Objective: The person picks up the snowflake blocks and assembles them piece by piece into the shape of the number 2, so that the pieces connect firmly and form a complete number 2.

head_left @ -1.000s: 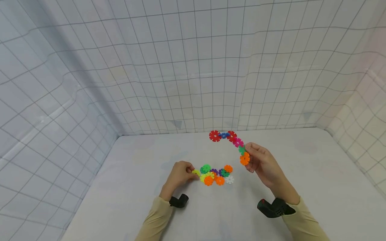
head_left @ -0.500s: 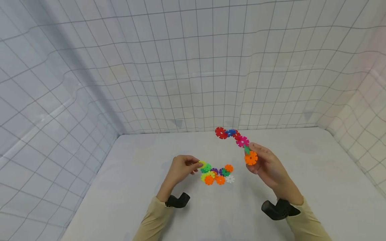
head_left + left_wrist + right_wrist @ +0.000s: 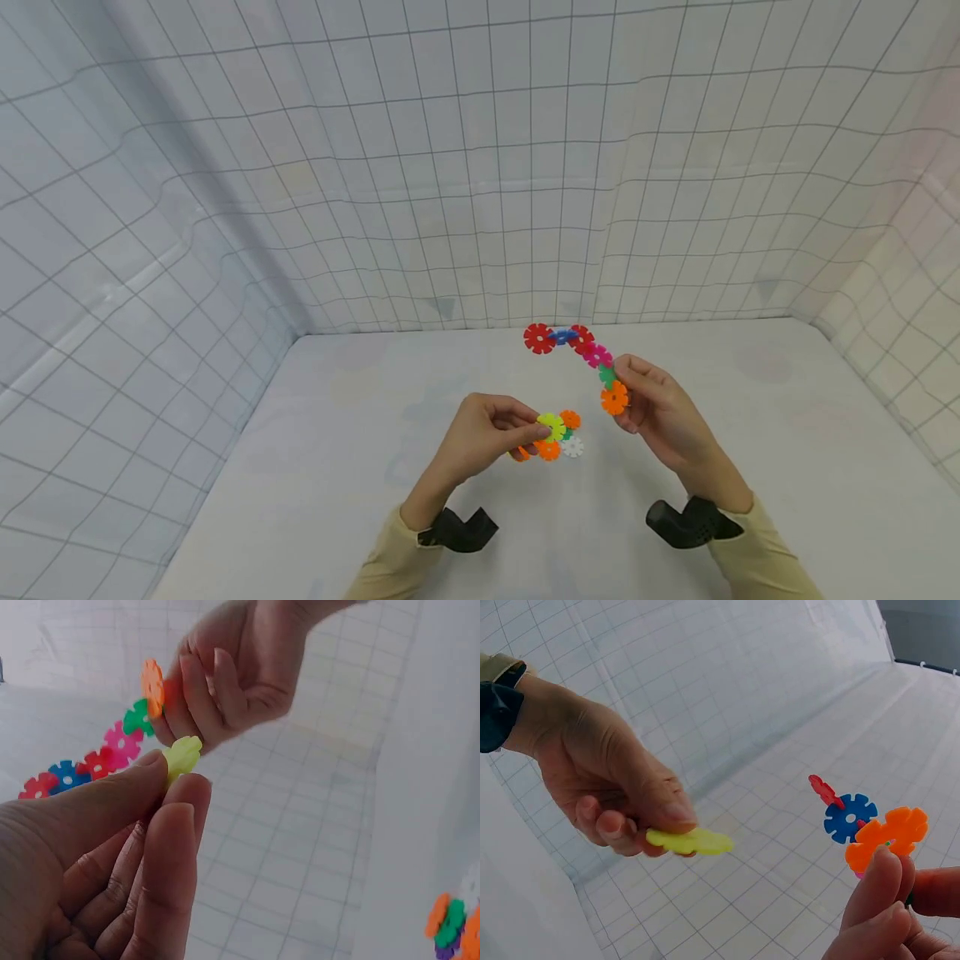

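My left hand [image 3: 491,437] pinches a yellow notched plastic disc [image 3: 552,427] between thumb and fingers, above the loose discs. My right hand [image 3: 663,412] grips a curved chain of interlocked notched discs near its lower end. That chain runs from an orange disc [image 3: 614,398] through green and pink [image 3: 598,356], red and blue [image 3: 562,337] to a red disc [image 3: 538,338] at the far end. In the left wrist view, the yellow disc [image 3: 182,755] appears just below the orange end disc [image 3: 152,684]. The right wrist view shows the yellow disc [image 3: 690,841] apart from the chain.
Loose discs lie on the white table [image 3: 360,417], among them a white disc [image 3: 572,447] and an orange disc [image 3: 570,418]. My left hand hides several of them. White grid-patterned sheets [image 3: 480,208] rise behind the table and at both sides.
My left hand has picked the yellow disc up from the left of the pile and carried it rightward over the pile. My right hand shifts only slightly, with the chain swaying.
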A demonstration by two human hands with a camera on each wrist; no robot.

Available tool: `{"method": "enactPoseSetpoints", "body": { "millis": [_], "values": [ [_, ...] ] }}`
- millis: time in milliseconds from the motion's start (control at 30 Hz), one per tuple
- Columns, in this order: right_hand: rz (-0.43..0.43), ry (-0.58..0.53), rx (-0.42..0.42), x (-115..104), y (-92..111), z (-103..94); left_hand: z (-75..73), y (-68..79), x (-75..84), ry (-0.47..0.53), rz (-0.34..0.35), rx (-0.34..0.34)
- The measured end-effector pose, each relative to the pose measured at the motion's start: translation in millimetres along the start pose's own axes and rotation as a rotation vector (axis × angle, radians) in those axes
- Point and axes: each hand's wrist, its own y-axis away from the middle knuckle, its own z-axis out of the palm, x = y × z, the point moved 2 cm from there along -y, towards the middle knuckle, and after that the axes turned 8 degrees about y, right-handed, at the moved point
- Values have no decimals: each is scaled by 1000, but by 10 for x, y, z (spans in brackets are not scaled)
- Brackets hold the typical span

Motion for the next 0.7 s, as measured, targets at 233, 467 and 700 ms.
{"method": "enactPoseSetpoints", "body": {
  "millis": [233,467,700],
  "values": [
    [14,-15,3,24,-9,26,194,24,177,88,30,-77],
    [27,-21,-1,57,-12,45,285,45,195,131,32,-76],
    [44,-8,10,81,-29,74,322,70,189,122,27,-28]
  ]
}}
